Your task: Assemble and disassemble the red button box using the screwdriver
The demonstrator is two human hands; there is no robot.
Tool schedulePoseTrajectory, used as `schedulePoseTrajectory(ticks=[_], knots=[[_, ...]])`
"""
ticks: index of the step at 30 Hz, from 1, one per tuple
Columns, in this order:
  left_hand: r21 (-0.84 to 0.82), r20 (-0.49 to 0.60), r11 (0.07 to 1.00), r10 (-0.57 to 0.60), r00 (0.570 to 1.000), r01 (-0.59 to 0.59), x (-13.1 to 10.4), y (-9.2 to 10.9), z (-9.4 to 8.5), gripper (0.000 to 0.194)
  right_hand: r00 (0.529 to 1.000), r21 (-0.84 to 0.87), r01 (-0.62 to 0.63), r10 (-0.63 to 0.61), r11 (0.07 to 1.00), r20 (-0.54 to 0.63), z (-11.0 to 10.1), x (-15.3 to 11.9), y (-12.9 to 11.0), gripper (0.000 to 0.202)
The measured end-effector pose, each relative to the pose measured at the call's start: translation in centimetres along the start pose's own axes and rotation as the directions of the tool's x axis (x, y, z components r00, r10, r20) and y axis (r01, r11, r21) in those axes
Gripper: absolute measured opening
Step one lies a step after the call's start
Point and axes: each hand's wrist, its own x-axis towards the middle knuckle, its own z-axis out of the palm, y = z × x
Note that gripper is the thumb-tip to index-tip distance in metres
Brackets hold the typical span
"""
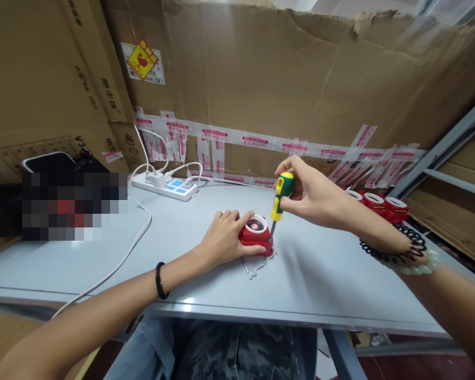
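A small red device (pixel 266 244) with a white ring round its dark top sits on the grey table (pixel 324 279). My left hand (pixel 225 236) is closed round its left side, fingers on the top edge and thumb along the front. In my right hand (pixel 301 192) is a green and yellow screwdriver (pixel 284 191), gripped by the handle and held nearly upright. Its tip meets the device's front right corner. A thin metal piece and a white string (pixel 254 274) lie against the device's front edge.
Several red devices (pixel 396 211) stand at the right, behind my right forearm. A white power strip (pixel 164 186) with plugs lies at the back left, its cable running to the front edge. Dark items (pixel 55 163), partly blurred, are at far left. Large cardboard (pixel 261 79) rises behind.
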Motion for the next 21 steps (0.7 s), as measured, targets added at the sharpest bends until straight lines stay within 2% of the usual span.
schedulePoseTrajectory(ticks=[8,10,14,18,21], knots=[[0.007,0.002,1.000,0.004,1.000,-0.004,-0.1,0.0,0.0,0.082,0.988,-0.149,0.005,-0.027,0.989,-0.150,1.2,0.0,-0.2,0.020],[0.006,0.005,1.000,0.000,1.000,0.000,0.0,0.0,0.0,0.082,0.988,-0.108,-0.003,-0.014,0.994,-0.155,1.2,-0.1,0.2,0.014],[0.003,-0.005,1.000,0.000,1.000,0.000,0.0,0.0,0.1,0.081,0.983,0.033,-0.034,0.040,0.999,-0.182,1.1,-0.7,0.9,0.020],[-0.003,-0.009,1.000,0.009,1.000,-0.009,0.0,0.0,0.1,0.080,0.952,0.092,-0.061,0.086,0.994,-0.294,2.0,-1.1,0.9,0.013],[0.007,-0.005,1.000,0.010,1.000,-0.010,0.0,0.0,0.1,0.081,0.926,0.096,-0.037,0.070,0.995,-0.371,2.6,-1.0,1.0,0.013]])
